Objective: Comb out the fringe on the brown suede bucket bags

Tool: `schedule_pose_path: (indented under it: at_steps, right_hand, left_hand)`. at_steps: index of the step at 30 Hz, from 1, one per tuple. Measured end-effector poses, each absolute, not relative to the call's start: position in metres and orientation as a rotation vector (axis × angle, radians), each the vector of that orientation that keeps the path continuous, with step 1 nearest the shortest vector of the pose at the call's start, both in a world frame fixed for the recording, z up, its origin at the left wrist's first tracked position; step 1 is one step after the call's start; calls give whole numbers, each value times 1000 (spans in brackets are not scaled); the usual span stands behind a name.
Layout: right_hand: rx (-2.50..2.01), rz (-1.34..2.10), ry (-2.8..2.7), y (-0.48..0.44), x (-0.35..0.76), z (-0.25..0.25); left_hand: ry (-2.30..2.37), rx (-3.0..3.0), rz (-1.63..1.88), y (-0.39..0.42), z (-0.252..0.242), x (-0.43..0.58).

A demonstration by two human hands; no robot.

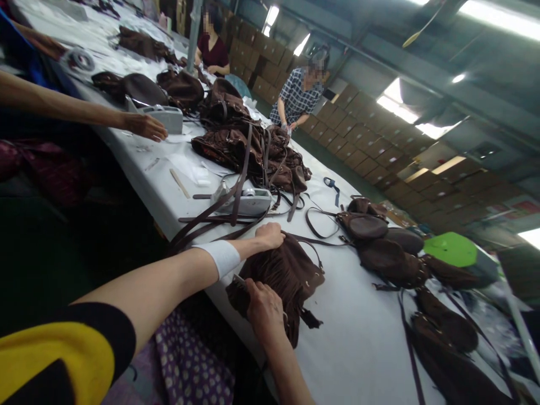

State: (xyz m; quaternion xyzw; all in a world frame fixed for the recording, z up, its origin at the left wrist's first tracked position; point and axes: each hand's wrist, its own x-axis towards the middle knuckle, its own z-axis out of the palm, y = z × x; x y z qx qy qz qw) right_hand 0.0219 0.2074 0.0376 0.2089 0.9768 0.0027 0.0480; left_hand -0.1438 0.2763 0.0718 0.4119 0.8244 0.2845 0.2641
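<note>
A dark brown fringed bag (291,264) lies on the white-covered table in front of me. My left hand (270,236) is closed on the bag's upper edge, with the fingers pinched together. Over the bag's lower left part, my right hand (265,309) is closed around small metal snips (239,279). Only a short metal end by the thumb and what looks like a ring at the far side of the hand show. The palm hides the rest of that tool. Long brown straps (242,174) trail over the table just beyond my left hand.
A heap of brown bags (236,146) and grey tape dispensers (248,201), (166,117) stand further up the table (354,349). More bags (379,242) lie at right, by a green object (450,249). A co-worker's hand (145,125) reaches in from the left; two people work beyond.
</note>
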Motion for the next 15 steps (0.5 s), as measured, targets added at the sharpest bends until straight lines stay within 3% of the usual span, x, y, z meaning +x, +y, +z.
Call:
schedule_pose_path:
  at_steps: [6, 15]
  right_hand:
    - [539, -102, 2889, 189, 36, 27]
    - [439, -442, 2711, 123, 106, -81]
  left_hand:
    - [2251, 1111, 758, 281, 57, -149]
    - [2344, 1108, 741, 283, 26, -165]
